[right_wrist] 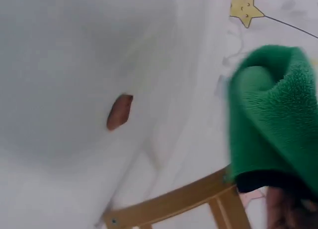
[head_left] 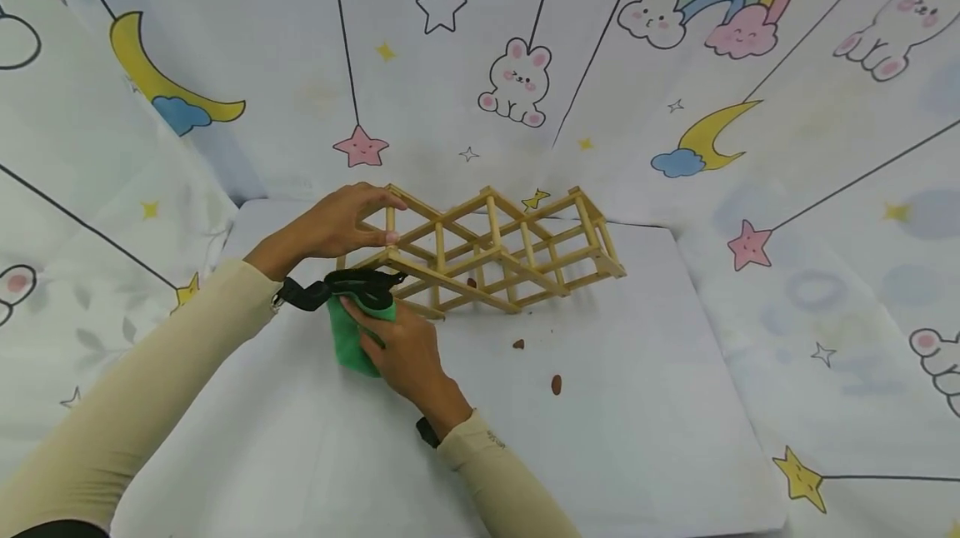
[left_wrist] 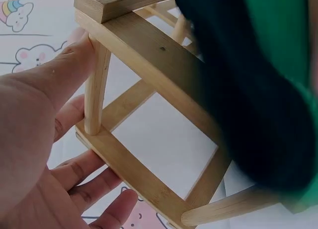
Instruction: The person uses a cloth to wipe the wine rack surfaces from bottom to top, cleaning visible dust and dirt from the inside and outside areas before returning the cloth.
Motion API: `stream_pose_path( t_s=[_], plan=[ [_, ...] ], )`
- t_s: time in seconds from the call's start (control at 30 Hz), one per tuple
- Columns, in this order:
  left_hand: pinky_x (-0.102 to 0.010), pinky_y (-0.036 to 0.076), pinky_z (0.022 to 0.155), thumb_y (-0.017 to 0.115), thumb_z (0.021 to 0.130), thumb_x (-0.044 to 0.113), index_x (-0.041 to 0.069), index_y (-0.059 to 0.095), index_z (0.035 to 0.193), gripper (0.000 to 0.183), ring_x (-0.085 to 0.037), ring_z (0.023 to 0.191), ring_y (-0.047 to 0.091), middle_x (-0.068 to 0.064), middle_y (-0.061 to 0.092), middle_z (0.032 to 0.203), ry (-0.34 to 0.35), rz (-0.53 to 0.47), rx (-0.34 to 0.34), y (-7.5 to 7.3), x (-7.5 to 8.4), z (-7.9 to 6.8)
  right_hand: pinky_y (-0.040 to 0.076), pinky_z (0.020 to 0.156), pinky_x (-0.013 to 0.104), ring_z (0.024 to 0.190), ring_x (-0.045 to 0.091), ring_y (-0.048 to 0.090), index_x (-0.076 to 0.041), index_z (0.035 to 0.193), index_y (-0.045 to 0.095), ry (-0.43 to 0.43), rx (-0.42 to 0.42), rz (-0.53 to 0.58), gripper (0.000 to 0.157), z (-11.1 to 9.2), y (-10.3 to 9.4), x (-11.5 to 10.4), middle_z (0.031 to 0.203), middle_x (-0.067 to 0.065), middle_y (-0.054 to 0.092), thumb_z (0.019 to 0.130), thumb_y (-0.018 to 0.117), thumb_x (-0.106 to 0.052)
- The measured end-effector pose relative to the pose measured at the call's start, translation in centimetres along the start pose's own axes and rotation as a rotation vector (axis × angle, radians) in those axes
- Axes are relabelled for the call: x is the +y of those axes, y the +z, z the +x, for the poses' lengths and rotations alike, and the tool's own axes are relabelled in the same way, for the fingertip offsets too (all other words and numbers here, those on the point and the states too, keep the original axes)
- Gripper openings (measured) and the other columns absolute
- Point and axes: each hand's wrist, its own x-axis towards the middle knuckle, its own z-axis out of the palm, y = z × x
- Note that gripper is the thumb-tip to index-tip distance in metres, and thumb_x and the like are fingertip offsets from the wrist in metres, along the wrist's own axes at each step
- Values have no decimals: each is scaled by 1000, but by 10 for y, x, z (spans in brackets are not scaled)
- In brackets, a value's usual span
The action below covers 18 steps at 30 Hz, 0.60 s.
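Around rack post (left_wrist: 97,102), left fingers (left_wrist: 83,168) half-curled

A white work surface (head_left: 637,455) occupies the near centre. A brown oval piece (head_left: 557,385) lies right of centre; a smaller fragment (head_left: 518,345) lies farther and to the left. A cartoon-printed backdrop (head_left: 618,97) encloses the far, left and right sides.

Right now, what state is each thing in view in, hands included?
Wooden rack: spread open into a lattice.
Green cloth: bunched up, held.
Left hand: holds the rack's end.
Right hand: holds the cloth.
Brown pieces: lying loose on the white surface.
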Motion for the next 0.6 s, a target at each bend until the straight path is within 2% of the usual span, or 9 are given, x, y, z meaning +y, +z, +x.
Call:
stream_pose_path(
  t_s=[0.07, 0.13, 0.2, 0.23, 0.3, 0.37, 0.43, 0.5, 0.6],
  plan=[
    [-69, 30, 123, 77, 100, 26, 12, 62, 146, 50, -43, 152, 39, -21, 49, 160, -4, 5, -5, 0, 0, 0, 44, 56, 16, 75, 7, 63, -37, 143, 67, 99, -57, 19, 46, -1, 1, 2, 112, 3, 79, 100, 73, -22],
    [-69, 29, 123, 77, 101, 28, 13, 62, 147, 51, -43, 153, 38, -21, 48, 161, -11, 7, -8, 0, 0, 0, 38, 53, 18, 68, 6, 55, -39, 139, 70, 265, -121, 38, 45, -8, -1, 9, 109, 3, 81, 97, 74, -22],
    [-69, 29, 124, 76, 101, 29, 14, 61, 148, 51, -43, 154, 37, -21, 46, 162, -15, 14, -14, -1, 1, 0, 36, 52, 20, 65, 6, 53, -41, 133, 74, 375, -130, 70, 46, -19, -6, 16, 106, 3, 82, 91, 76, -22],
    [-70, 28, 124, 76, 101, 29, 14, 61, 148, 52, -44, 154, 36, -20, 46, 163, -17, 21, -16, -1, 1, 0, 39, 54, 20, 67, 6, 56, -38, 130, 76, 386, -84, 95, 45, -24, -8, 19, 111, 4, 82, 88, 77, -20],
    [-69, 29, 124, 76, 101, 28, 14, 61, 148, 51, -44, 155, 37, -20, 47, 162, -11, 27, -15, -2, 1, 1, 50, 58, 23, 72, 11, 65, -32, 128, 78, 366, 64, 143, 45, -32, -10, 25, 113, 8, 82, 86, 77, -15],
    [-69, 29, 124, 76, 101, 28, 14, 61, 148, 51, -43, 155, 37, -20, 48, 162, -9, 37, -12, -4, 2, 1, 61, 70, 30, 84, 18, 75, -26, 129, 79, 331, 232, 186, 43, -36, -8, 29, 115, 10, 81, 87, 77, -12],
    [-69, 29, 124, 76, 101, 28, 14, 61, 148, 51, -43, 154, 37, -20, 48, 161, -9, 41, -6, -5, 3, 0, 64, 80, 35, 97, 23, 78, -21, 128, 79, 330, 333, 225, 41, -34, -2, 31, 119, 11, 81, 89, 77, -9],
    [-69, 28, 124, 76, 101, 28, 14, 61, 148, 51, -44, 155, 36, -21, 48, 162, -13, 41, -5, -5, 3, 0, 63, 84, 32, 106, 22, 77, -24, 129, 78, 389, 291, 269, 40, -33, 3, 32, 124, 7, 80, 91, 75, -11],
    [-69, 27, 125, 76, 101, 29, 14, 60, 148, 52, -45, 156, 35, -21, 46, 163, -16, 34, -13, -3, 3, -1, 58, 76, 24, 101, 17, 75, -31, 128, 78, 437, 164, 323, 42, -34, 8, 30, 123, 2, 80, 90, 75, -13]
  ],
)
